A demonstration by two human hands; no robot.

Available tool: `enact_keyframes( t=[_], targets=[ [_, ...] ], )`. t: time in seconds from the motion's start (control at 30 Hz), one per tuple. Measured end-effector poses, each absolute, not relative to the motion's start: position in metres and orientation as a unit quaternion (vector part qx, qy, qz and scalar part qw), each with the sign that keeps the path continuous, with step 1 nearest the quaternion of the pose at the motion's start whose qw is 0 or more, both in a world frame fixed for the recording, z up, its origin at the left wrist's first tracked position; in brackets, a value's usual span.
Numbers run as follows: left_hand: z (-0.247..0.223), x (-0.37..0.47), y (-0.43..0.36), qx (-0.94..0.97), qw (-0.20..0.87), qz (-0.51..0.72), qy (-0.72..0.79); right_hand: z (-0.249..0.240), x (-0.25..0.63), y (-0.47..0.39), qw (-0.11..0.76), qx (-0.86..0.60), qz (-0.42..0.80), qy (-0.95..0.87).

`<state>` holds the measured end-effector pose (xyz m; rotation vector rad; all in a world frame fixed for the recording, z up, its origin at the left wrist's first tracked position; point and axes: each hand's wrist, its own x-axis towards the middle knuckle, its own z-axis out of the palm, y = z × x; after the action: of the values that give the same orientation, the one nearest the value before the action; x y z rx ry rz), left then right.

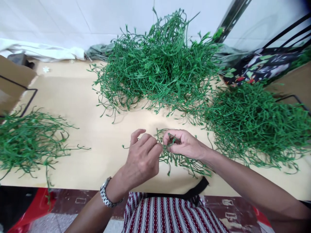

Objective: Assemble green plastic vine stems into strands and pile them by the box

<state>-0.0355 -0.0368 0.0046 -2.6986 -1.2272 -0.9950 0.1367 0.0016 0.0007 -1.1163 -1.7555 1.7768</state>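
- The big pile (165,68) of thin green stems sits at the back of the tabletop (73,97); the worked stems (178,159) lie in front of it, on the wearer's side, partly under the right hand.
- Right hand (186,144), in front of the big pile's right half: thumb and forefinger curled into a narrow pinch, seemingly on a few worked stems.
- Left hand (143,153), in front of the big pile's left half: knuckles up, fingers bent. Its fingertips are hidden, so I cannot tell what it grips.
- Pinch lightly; stems this thin probably bend and snag easily.
- Ease each one along its length rather than sideways, to limit tangling.
- Mind the right pile (259,123), which meets the big pile's right side: strays could mix in. The left pile (26,142), forward and left of the big pile, is well apart.
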Motion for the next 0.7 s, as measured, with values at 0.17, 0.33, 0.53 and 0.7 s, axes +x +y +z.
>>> enact_keyframes(
  t=[0.17, 0.33, 0.53, 0.7],
  targets=[
    [0.01, -0.042, -0.032, -0.851, -0.13, -0.32, -0.396, 0.011, 0.143, 0.005, 0.144, -0.377, 0.555, -0.727],
    [0.012, -0.045, -0.033, -0.812, -0.22, -0.348, -0.413, 0.015, 0.145, 0.006, 0.145, -0.363, 0.508, -0.768],
    [0.008, -0.039, -0.035, -0.815, -0.19, -0.32, -0.445, 0.014, 0.14, 0.0, 0.155, -0.365, 0.41, -0.821],
    [0.012, -0.036, -0.035, -0.804, -0.226, -0.29, -0.467, 0.015, 0.135, -0.003, 0.172, -0.37, 0.372, -0.834]
  ],
)
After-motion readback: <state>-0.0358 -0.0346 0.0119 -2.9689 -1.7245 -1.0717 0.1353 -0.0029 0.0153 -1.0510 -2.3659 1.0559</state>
